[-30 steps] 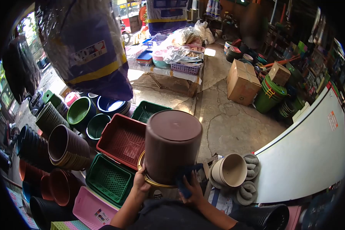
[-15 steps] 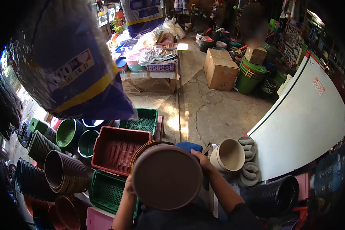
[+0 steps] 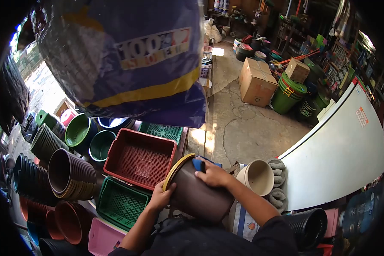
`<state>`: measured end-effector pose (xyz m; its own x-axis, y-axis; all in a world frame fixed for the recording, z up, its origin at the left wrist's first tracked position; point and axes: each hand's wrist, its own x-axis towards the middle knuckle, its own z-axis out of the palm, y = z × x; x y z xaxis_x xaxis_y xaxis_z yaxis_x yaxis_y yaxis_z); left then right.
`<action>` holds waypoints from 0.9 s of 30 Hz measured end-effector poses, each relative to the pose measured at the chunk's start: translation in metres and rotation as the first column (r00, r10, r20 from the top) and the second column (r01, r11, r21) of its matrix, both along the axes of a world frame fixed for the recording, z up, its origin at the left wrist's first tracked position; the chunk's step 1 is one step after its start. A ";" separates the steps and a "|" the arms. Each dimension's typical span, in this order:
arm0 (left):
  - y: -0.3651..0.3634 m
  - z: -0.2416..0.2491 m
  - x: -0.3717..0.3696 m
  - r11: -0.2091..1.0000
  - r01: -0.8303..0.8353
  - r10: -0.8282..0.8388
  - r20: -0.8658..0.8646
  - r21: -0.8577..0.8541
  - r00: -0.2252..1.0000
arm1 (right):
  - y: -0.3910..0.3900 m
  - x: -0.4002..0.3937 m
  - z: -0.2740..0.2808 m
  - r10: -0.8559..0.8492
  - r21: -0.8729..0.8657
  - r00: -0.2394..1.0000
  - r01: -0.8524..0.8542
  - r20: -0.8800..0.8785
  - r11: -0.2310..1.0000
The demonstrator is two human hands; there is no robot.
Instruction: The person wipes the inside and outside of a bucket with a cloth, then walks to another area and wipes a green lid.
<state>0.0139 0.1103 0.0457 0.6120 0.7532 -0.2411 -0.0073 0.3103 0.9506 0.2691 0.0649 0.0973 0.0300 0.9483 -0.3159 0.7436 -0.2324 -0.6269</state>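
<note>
A brown plastic pot [image 3: 196,194] lies tilted in front of my body, its yellow rim [image 3: 175,171] toward the upper left. My left hand [image 3: 161,196] is closed round that rim at the near side. On the upper side of the pot, close to the rim, my right hand [image 3: 214,175] presses a blue cloth [image 3: 198,164], with the fingers bent over it. The pot's inside is turned away from view. A cream pot [image 3: 259,178] stands just right of my right forearm.
A large bag [image 3: 149,64] hangs at upper left. Red crate [image 3: 136,155] and green basket [image 3: 121,205] sit left of the pot, beside stacked brown pots [image 3: 62,170]. A white panel [image 3: 337,158] leans at right. Farther off are a cardboard box [image 3: 257,83] and a green lidded bin [image 3: 288,96].
The pot has turned from showing its round base to showing its side, rim now toward the upper left. My right hand has brought the blue cloth onto that side. The view has shifted left.
</note>
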 end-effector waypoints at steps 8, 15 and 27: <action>-0.005 -0.016 0.013 0.937 -0.324 0.334 0.066 -0.130 0.940 | -0.041 -0.082 0.012 0.138 0.361 0.796 -0.412 0.589 0.836; -0.002 -0.005 0.006 0.762 -0.312 0.497 0.204 -0.567 0.844 | -0.091 -0.082 -0.051 -0.198 0.613 0.827 -0.208 0.526 0.762; 0.009 -0.023 -0.011 0.677 0.079 0.268 0.345 -0.731 0.899 | -0.077 0.002 -0.001 -0.017 -0.019 -0.013 0.893 -1.000 0.450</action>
